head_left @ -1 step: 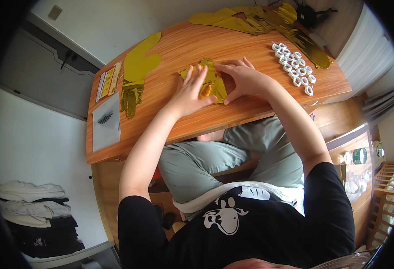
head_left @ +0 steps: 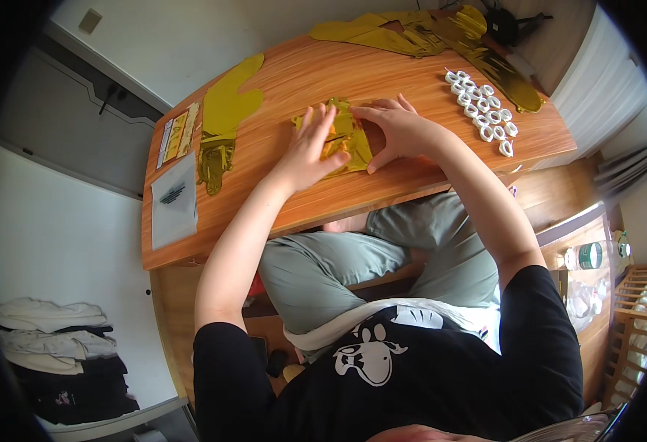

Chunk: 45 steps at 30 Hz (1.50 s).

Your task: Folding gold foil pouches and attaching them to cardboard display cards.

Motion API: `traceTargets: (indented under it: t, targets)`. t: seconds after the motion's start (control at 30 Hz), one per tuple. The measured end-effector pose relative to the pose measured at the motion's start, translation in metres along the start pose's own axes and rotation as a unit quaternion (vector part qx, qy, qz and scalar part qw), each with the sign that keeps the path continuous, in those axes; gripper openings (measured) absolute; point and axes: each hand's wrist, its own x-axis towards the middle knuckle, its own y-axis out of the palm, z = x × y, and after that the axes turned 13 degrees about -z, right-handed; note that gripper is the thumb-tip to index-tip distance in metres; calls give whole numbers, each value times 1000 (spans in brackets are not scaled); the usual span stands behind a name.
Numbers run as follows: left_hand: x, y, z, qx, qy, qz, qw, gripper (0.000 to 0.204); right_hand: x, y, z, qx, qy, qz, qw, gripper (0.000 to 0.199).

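Nothing has moved: left hand [head_left: 310, 151] and right hand [head_left: 397, 129] lie flat, grip open, on gold foil [head_left: 345, 136] atop the wooden table [head_left: 279, 199].

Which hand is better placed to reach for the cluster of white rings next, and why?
The right hand, probably. It rests on the gold foil piece on the side facing the white rings, with bare wooden table between them. The left hand lies on the foil's far side and would have to cross over.

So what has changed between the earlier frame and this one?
Nothing visibly changed. Both the left hand and the right hand lie flat on the gold foil piece on the wooden table, as before, and the white rings sit where they were.
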Motion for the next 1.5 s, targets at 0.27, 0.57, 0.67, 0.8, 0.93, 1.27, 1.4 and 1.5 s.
traceTargets:
  t: [0.27,0.57,0.67,0.8,0.93,1.27,1.4,1.5]
  targets:
    - [-76,-32,-97,202,137,111,963,99,-49,-11,17,9,-67,46,997,127]
    - [-92,-21,-75,154,141,-35,977,60,-85,12,25,-27,-106,-70,992,102]
    - [-96,-26,-66,193,166,-46,966,60,-82,15,32,-45,-108,-107,987,73]
    - [-89,-46,-68,144,171,-80,972,53,-84,13,32,-30,-151,-158,975,53]
    - [-78,-69,-73,77,149,-111,980,45,-85,9,32,31,-193,-197,961,41]
    - [-1,-108,-52,-144,-34,-71,986,49,-82,-24,74,333,75,-134,930,69]
    - [36,-89,-18,-106,-114,74,985,55,-61,-14,59,283,117,-104,946,70]
    - [46,-62,2,-49,-142,138,979,62,-50,-3,45,161,106,-74,978,66]
